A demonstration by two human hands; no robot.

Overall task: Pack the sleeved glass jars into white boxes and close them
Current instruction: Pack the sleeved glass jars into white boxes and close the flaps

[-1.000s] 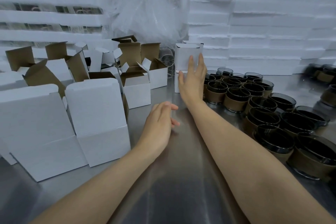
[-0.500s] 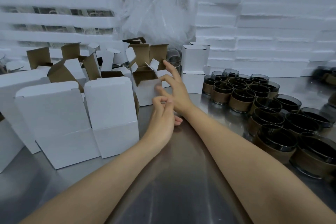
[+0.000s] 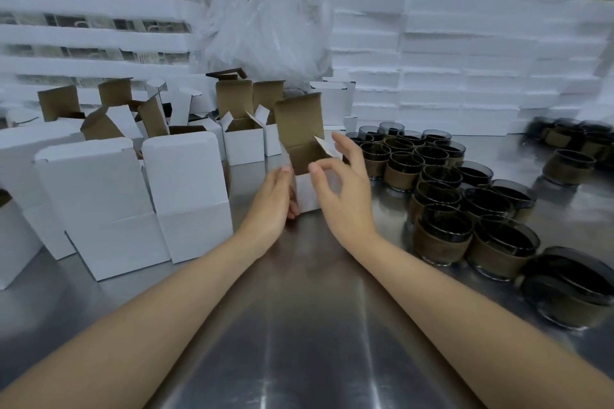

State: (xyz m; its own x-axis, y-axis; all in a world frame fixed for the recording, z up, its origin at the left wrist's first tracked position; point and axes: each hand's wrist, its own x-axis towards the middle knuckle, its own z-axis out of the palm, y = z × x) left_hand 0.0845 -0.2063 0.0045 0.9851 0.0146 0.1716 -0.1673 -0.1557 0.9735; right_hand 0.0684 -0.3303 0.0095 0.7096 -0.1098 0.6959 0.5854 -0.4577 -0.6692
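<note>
A small white box (image 3: pixel 307 192) with a brown inside stands open in the middle of the steel table (image 3: pixel 299 325), its lid flap upright. My left hand (image 3: pixel 270 206) grips the box's left side near the base. My right hand (image 3: pixel 345 191) curls round its right side, thumb at the front rim and fingers behind the small side flap. Several dark glass jars in brown sleeves (image 3: pixel 442 183) stand in a cluster just right of the box, apart from both hands.
Several open white boxes (image 3: pixel 186 196) crowd the table's left side and the back. Stacks of white foam trays (image 3: pixel 465 60) and clear plastic bags (image 3: pixel 265 26) wall off the rear. More sleeved jars (image 3: pixel 571 166) sit far right.
My right hand left the closed box stack at the back and took an open box. Both hands now hold it, nearer to me at the table's middle.
</note>
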